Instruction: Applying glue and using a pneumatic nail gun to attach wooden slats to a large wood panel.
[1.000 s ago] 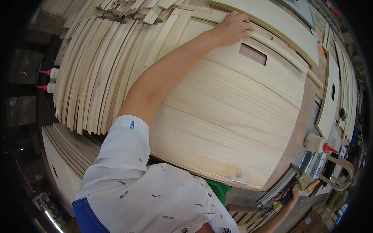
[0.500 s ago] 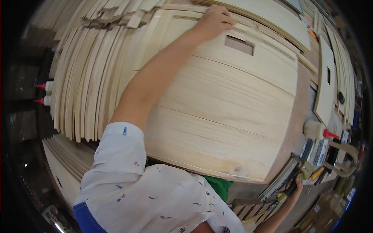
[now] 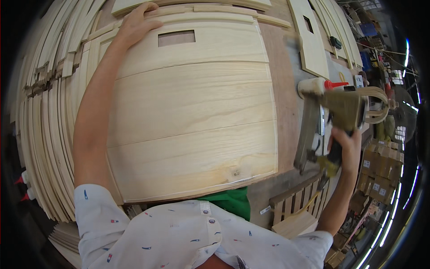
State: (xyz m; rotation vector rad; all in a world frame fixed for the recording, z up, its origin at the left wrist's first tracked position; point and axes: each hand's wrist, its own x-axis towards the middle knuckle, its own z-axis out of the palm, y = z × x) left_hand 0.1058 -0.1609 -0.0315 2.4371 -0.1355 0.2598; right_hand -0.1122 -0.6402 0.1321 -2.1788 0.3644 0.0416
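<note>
A pale wooden panel (image 3: 192,103) with a rectangular cutout lies in front of me, and narrow wooden strips (image 3: 215,10) run along its far edge. My left hand (image 3: 134,27) is at the far left corner, its thumb and fingers straddling a strip there. On the right, my right hand (image 3: 347,145) grips the handle of a nail gun (image 3: 342,107). The nail gun is raised beside the panel's right edge, blurred by motion, with a hose trailing below it. White lines run along the panel's right and near edges.
Stacked wooden strips (image 3: 45,148) line the left side. A white glue bottle (image 3: 311,86) with a red nozzle lies on the right, by a tape roll (image 3: 376,105). A narrow board (image 3: 309,42) lies farther back. Cardboard boxes (image 3: 380,168) stand beyond, and a slatted wooden piece (image 3: 298,201) sits below.
My view has turned to the right. The nail gun has come up from low beside the bench to the panel's right. My left hand has moved left along the far edge.
</note>
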